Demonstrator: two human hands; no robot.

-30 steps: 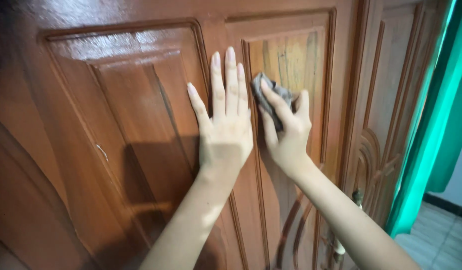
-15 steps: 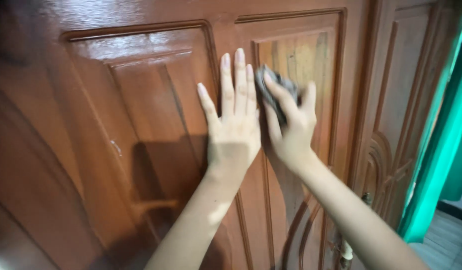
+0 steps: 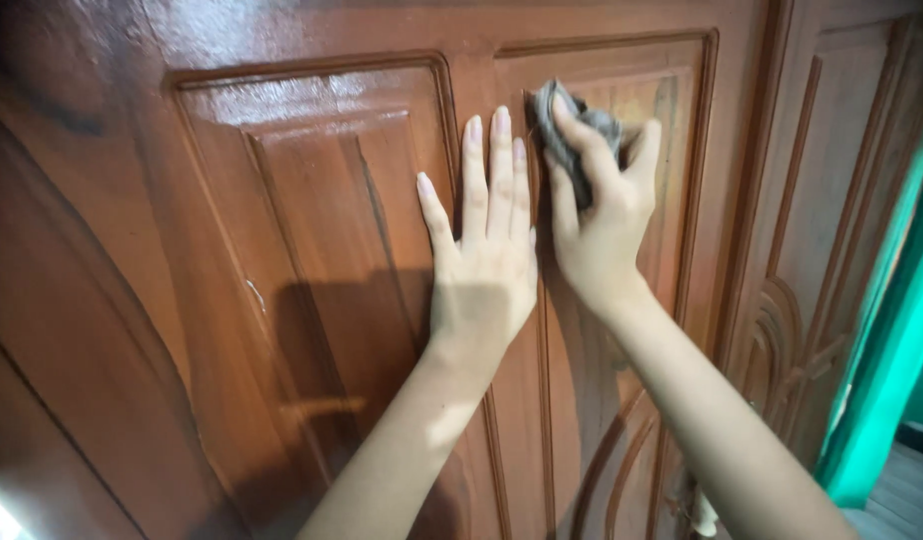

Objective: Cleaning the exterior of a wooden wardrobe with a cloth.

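A glossy brown wooden door (image 3: 312, 230) with raised panels fills the view. My left hand (image 3: 487, 255) lies flat against it, fingers spread upward on the strip between two panels. My right hand (image 3: 602, 220) presses a crumpled grey cloth (image 3: 574, 125) against the upper part of the narrow right panel, close to its top edge. The two hands are side by side, nearly touching.
A second carved wooden door leaf (image 3: 832, 250) stands to the right. A green curtain (image 3: 897, 350) hangs at the far right edge, with tiled floor (image 3: 902, 500) below it. A door handle (image 3: 702, 510) shows near the bottom, partly hidden by my right forearm.
My right hand has slid the grey cloth upward on the right panel, toward its top edge. The left hand stays flat on the door. The view has shifted a little.
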